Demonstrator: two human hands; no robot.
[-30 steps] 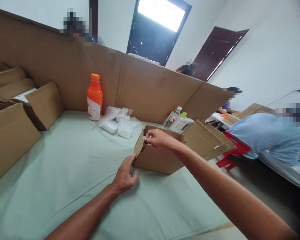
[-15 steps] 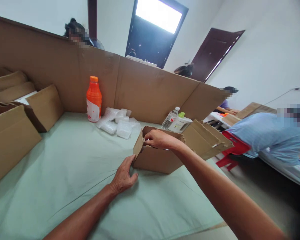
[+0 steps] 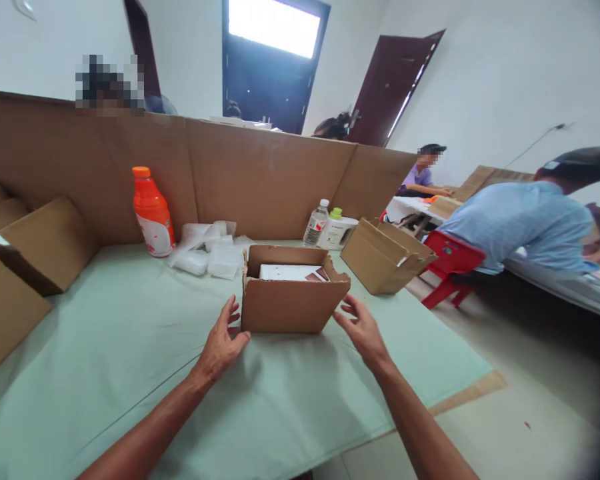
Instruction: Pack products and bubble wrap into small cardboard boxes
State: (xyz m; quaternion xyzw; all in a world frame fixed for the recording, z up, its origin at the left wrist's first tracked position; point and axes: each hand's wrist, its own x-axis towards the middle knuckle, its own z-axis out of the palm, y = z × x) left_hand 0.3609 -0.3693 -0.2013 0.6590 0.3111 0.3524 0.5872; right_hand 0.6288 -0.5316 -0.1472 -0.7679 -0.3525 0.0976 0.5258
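Note:
An open-topped cardboard box (image 3: 290,307) stands on the green cloth in front of me, its upper edges ragged. Inside it a white box (image 3: 293,272) with a dark patch at one corner shows its upper part. My left hand (image 3: 223,343) is at the box's left side, fingers apart, the thumb close to the lower left corner. At the right side is my right hand (image 3: 363,330), also with fingers spread, its fingertips by the box's right edge. Whether the fingertips touch the cardboard I cannot tell.
Behind the box lie bubble-wrap packs (image 3: 210,250), an orange bottle (image 3: 153,213), a clear water bottle (image 3: 316,223) and a white jug (image 3: 339,232). More cardboard boxes stand left and right (image 3: 380,257). A cardboard partition (image 3: 265,173) closes the far side. People sit beyond; a red chair (image 3: 453,257) is at right.
My right hand has come out of the box and moved to its right side. The box now faces me more squarely. The camera view has shifted to the right.

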